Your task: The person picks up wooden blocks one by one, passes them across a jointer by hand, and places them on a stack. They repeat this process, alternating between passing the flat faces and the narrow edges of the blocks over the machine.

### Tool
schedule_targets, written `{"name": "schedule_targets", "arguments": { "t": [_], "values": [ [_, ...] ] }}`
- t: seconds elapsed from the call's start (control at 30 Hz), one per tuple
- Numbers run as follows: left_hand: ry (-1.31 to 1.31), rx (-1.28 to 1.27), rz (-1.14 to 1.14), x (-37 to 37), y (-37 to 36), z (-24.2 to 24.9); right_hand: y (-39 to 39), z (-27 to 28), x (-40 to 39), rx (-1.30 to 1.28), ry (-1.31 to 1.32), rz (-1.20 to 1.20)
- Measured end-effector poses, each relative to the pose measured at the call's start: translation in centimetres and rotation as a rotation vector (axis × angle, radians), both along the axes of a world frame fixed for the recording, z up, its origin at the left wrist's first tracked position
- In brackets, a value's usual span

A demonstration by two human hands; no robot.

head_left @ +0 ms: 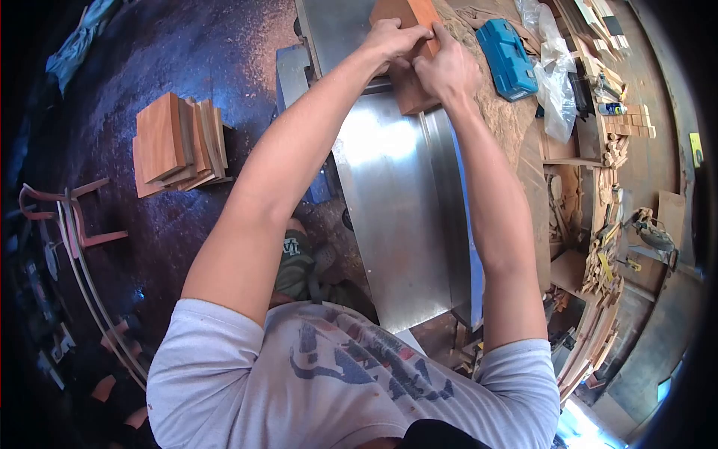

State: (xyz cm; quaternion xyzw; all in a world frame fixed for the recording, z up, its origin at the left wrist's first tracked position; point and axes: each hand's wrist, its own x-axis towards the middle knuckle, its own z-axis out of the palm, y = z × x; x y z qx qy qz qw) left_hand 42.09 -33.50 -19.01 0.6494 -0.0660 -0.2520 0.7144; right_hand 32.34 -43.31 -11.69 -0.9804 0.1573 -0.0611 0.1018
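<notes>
A woodworking workshop: sawdust [275, 56] lies on the floor [179, 63] at 11 o'clock, boards [161, 142] stand piled at 10, wood offcuts [636, 121] crowd shelving [568, 161] at 2, and a metal machine bed [400, 239] fills the centre.

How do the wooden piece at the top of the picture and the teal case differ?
Contact: the wooden piece has the left hand and right hand on it; the teal case is untouched.
Colour: the wooden piece is reddish-brown, the case teal.
View: the wooden piece runs off the picture's top edge, while the case shows whole.
Shared: both are in the picture's upper half.
</notes>
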Motion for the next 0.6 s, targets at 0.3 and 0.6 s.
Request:
{"name": "schedule_targets", "arguments": {
  "t": [0.3,0.6],
  "values": [
    [-0.004,0.003,0.012,3.4,0.1,0.0,0.0,-0.6,3.5,0.001,-0.039,-0.041],
    [0.001,0.002,0.017,6.2,0.2,-0.3,0.5,-0.2,5.8,0.001,-0.035,-0.033]
  ]
}}
